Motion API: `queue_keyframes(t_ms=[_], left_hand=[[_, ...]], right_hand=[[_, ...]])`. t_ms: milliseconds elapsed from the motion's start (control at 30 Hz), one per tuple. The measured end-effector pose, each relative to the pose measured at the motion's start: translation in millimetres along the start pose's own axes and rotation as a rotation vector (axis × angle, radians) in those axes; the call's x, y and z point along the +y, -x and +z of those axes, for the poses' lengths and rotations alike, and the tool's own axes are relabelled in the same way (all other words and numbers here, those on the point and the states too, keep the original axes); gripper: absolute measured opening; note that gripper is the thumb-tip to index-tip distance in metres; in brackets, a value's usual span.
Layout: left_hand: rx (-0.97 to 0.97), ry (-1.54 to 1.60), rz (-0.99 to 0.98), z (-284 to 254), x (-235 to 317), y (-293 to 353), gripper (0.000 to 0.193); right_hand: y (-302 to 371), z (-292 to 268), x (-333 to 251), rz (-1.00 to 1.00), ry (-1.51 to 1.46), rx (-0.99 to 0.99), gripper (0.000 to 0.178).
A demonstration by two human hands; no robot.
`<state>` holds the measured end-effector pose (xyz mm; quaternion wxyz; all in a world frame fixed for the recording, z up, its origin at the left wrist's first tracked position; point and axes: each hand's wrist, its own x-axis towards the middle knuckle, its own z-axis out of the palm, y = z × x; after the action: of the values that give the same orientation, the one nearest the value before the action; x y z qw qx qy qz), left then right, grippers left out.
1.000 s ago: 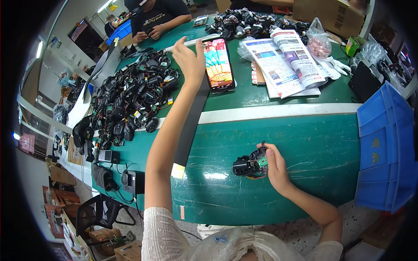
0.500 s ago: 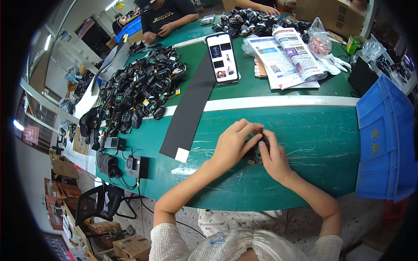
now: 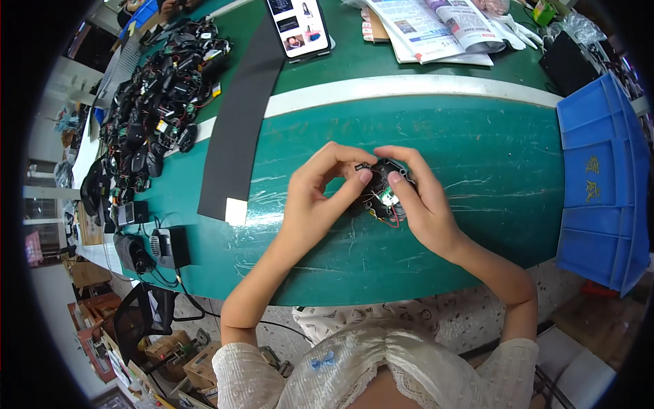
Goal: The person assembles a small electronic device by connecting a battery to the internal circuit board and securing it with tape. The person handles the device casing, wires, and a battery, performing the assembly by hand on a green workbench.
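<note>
Black device (image 3: 390,168): while both hands close round it, it sits between them just above the middle of the view, over the counter; whether it touches the surface cannot be told. Its green circuit board (image 3: 389,198) faces up, and a red wire (image 3: 396,221) loops from its lower side.
Left hand (image 3: 315,187): wrist raised, palm turned inward, forefinger arched and thumb stretched toward it so the two frame a gap; their tips are clamped on the device's upper left edge. The other fingers curl behind, largely hidden.
Right hand (image 3: 428,201): back of the hand outward, thumb pressed on the device's face, forefinger bent over its top; these fingers grip the right side.
Left forearm (image 3: 264,281): slants up and right from a bent elbow near the counter's front edge.
Right forearm (image 3: 496,278): slants up and left from an elbow bent more sharply outward.
Counter (image 3: 490,157): green and scratched, crossed by a white band (image 3: 409,87) beyond the hands.
Far side: a black strip (image 3: 235,129) lies left of the hands, a lit phone (image 3: 300,28) stands at its far end, and papers (image 3: 436,31) lie to the right.
Left edge: a heap of black parts (image 3: 153,102), with a black box (image 3: 172,245) nearer the person.
Right edge: a blue bin (image 3: 596,184).
</note>
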<state>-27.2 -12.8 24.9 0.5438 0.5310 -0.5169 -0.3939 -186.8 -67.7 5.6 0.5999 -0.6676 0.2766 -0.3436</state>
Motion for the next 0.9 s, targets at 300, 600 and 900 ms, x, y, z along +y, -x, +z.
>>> queue_keyframes(t_ms=[300,600,900], left_hand=[[-0.085,0.134,-0.087,-13,6,-5,0.019],[-0.050,0.055,-0.136,-10,2,-7,0.022],[-0.051,0.062,-0.094,-10,-5,-5,0.019]], right_hand=[[-2,-4,-10,0.060,-0.081,-0.019,0.024],[-3,-6,-4,0.027,-0.022,-0.012,0.022],[2,-1,-4,-0.038,0.074,-0.035,0.022]])
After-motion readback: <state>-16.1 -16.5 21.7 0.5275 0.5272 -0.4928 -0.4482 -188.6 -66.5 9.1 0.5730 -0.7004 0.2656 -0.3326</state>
